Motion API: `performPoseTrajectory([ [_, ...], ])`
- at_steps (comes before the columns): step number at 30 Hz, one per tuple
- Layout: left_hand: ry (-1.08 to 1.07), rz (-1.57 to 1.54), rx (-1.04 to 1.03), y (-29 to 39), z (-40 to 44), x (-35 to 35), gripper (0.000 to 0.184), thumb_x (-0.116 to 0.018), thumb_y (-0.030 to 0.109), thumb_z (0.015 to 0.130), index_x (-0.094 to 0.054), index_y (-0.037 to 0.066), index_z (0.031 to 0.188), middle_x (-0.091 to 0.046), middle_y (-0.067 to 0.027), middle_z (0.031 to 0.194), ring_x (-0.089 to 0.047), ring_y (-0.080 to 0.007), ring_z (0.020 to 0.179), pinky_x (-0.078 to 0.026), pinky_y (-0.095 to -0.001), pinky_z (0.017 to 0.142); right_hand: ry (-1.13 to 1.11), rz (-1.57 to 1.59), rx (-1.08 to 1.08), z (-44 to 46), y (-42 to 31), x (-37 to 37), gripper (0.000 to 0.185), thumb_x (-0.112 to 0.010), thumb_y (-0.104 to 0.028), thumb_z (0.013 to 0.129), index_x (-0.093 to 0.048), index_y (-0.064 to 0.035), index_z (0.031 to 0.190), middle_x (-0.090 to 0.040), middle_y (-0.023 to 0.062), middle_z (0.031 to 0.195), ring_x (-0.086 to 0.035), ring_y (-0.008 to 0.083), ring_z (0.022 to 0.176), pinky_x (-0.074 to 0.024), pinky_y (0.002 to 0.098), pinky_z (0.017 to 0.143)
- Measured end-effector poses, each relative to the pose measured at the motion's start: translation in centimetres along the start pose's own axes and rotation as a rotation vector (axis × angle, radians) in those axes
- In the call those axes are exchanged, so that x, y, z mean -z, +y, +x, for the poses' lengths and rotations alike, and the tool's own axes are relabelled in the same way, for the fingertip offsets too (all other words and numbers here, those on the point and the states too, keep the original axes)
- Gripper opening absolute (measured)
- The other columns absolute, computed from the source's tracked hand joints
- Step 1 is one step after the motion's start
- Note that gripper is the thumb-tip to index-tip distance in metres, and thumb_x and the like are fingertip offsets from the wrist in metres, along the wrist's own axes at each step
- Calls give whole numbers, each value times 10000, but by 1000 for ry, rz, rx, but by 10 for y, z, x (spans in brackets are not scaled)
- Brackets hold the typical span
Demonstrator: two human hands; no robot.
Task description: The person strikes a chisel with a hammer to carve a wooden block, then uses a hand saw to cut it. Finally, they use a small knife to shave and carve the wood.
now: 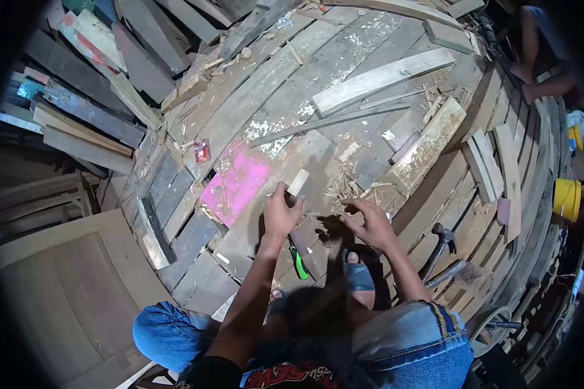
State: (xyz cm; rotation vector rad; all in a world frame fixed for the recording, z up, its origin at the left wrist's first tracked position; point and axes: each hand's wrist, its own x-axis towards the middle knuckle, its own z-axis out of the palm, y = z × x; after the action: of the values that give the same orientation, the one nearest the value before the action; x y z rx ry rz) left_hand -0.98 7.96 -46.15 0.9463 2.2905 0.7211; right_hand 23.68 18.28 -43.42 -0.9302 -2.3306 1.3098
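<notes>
My left hand [282, 212] is closed around a small pale wooden piece [298, 183], whose light end sticks up past the fingers. To its right, my right hand [368, 222] is held over the boards with thumb and fingers apart and nothing between them. A tool with a green and black handle [298, 262] lies beside a flat dark strip [309, 260] just below my left hand. Wood chips [350, 188] are scattered above and between the hands. A pink patch [238, 183] covers part of the boards to the left.
Curved planks [383, 81] lie farther ahead. A hammer [444, 238] rests at the right, near a yellow bucket [567, 200]. Stacked boards [78, 84] fill the upper left, above a wooden panel [78, 285]. Another person's bare legs [542, 84] show at the upper right.
</notes>
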Motion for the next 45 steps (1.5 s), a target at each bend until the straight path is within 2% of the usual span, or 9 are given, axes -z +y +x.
performPoseTrajectory([
  [2,14,76,-50,-14,9,-7,565,-816,266,829,-556,46,1280,-726,-244,962,-717,-448,874,-565,-541,784,-12,9,-40,-1,11,-6,384,-729,-237,925,-675,-66,1265,-722,184,1133,-698,371,1053,-544,456,930],
  [5,384,179,-506,17,6,6,741,-813,264,826,-469,50,1446,-723,-252,986,-721,-438,891,-575,-527,803,24,53,-68,2,5,-5,371,-723,-232,923,-674,-55,1246,-726,182,1114,-707,374,1022,-553,459,900],
  [9,-44,-33,-150,45,11,28,503,-778,205,863,-652,-51,1277,-726,-289,1146,-739,-418,1023,-587,-452,892,62,55,-74,7,11,-13,364,-718,-217,920,-670,-58,1244,-724,189,1115,-713,370,1000,-560,454,878],
  [10,18,23,-270,44,11,26,382,-762,169,864,-712,-57,1169,-733,-300,1090,-745,-421,982,-584,-441,858,41,49,-85,7,11,-13,368,-717,-215,919,-668,-62,1249,-724,189,1119,-713,368,1000,-561,453,876],
  [14,89,48,-367,50,10,35,336,-721,110,883,-706,-54,1176,-724,-314,996,-734,-448,932,-569,-452,815,-4,20,-71,9,16,-14,377,-715,-218,916,-666,-88,1266,-723,187,1133,-713,369,995,-564,462,866],
  [21,42,116,-248,40,15,32,345,-724,96,879,-697,-18,1204,-697,-339,948,-692,-504,934,-558,-530,826,46,9,-42,23,2,-12,350,-708,-243,925,-672,-100,1243,-726,185,1125,-705,387,991,-563,472,849],
  [27,29,187,-255,48,11,41,383,-751,159,869,-708,-61,1179,-722,-325,1006,-727,-471,962,-578,-469,837,17,1,-44,19,3,-18,335,-722,-233,947,-680,-104,1254,-735,139,1090,-734,320,926,-576,425,806],
  [34,20,200,-294,47,12,35,336,-726,125,869,-708,-1,1181,-706,-327,935,-694,-501,925,-560,-545,842,-14,-20,-46,11,6,-19,329,-730,-223,938,-682,-69,1225,-724,176,1100,-715,343,972,-562,432,854],
  [45,11,269,-267,50,17,37,313,-740,154,879,-695,-13,1140,-703,-318,898,-693,-495,907,-551,-548,821,-25,-20,-53,9,0,-28,359,-729,-266,916,-691,-51,1200,-728,205,1082,-711,393,959,-555,486,845],
])
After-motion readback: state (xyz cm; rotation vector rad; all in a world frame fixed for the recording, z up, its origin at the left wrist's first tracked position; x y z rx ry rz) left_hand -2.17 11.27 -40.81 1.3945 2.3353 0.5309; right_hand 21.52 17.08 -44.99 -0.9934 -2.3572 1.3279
